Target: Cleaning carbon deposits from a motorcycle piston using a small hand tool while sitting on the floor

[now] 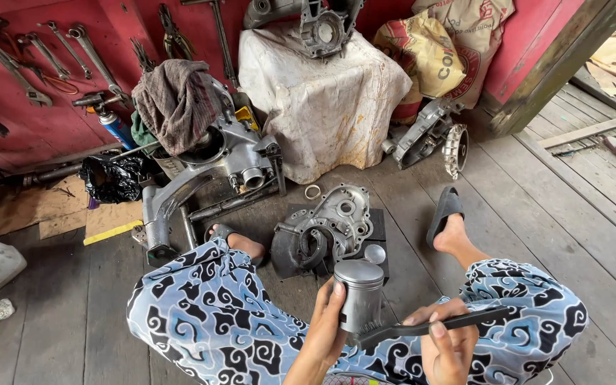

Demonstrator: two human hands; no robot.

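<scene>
My left hand point(326, 328) grips a grey metal piston point(360, 292) upright between my knees. In my right hand point(445, 342) is a black brush point(429, 326), held by its handle, with the bristle end touching the piston's lower side. Just beyond the piston, a silver engine cover point(329, 224) lies on a dark mat point(379, 224) on the plank floor. My legs in blue patterned trousers point(208, 314) frame both hands, and my feet wear black sandals point(445, 212).
An engine casing point(215, 164) draped with a rag point(177, 100) stands at the left. A cloth-covered block point(322, 100) holds another engine part. Wrenches point(44, 50) hang on the red wall. A finned engine part point(433, 135), sacks point(443, 50) and a black bag point(112, 178) lie around.
</scene>
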